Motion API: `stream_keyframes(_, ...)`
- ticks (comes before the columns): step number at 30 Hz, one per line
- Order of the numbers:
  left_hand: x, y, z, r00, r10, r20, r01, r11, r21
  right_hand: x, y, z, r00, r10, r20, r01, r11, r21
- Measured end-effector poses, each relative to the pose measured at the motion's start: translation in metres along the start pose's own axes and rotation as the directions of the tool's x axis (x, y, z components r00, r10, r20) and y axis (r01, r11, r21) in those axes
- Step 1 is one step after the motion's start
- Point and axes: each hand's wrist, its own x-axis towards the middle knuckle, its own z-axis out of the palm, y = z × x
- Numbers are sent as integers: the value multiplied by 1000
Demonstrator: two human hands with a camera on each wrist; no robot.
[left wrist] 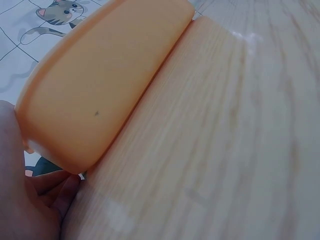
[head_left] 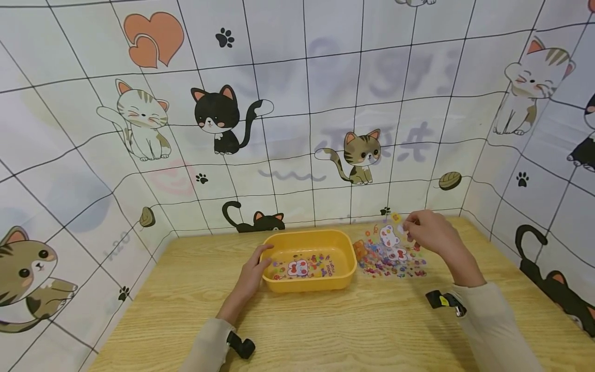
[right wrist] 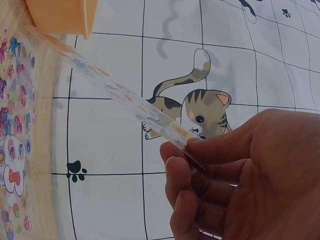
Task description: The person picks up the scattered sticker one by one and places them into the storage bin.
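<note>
A yellow plastic tub (head_left: 307, 284) stands on the wooden table, with a clear sheet of colourful stickers (head_left: 297, 268) lying in its bottom. My left hand (head_left: 253, 271) holds the tub's left end, fingers at the rim; the left wrist view shows its fingers bent by the tub's corner (left wrist: 75, 145). Right of the tub, my right hand (head_left: 432, 232) pinches the edge of a clear sticker sheet (right wrist: 115, 90) between thumb and fingers. That sheet slants down toward the tub. Beneath it, more sticker sheets (head_left: 392, 271) lie on the table, partly covered.
The wooden table (head_left: 316, 330) runs up to a cat-patterned cloth wall (head_left: 297, 129) at the back. Similar cloth walls stand at the left and right sides. Black devices are strapped at both wrists, the left one (head_left: 240, 345) and the right one (head_left: 445, 302).
</note>
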Motion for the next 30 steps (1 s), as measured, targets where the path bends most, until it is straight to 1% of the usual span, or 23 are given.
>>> stream_keyframes(20, 2, -4, 0, 1000, -8, -7, 8, 1000, -8, 4, 1, 4, 999, 11, 33, -11, 1000, 3)
stream_keyframes(26, 1, -2, 0, 1000, -9, -6, 9, 1000, -15, 4, 1, 5, 999, 18, 30, -18, 1000, -3)
stream_keyframes(30, 1, -1, 0, 1000, -1, -11, 1, 1000, -2, 4, 0, 5, 1000, 15, 25, -15, 1000, 5)
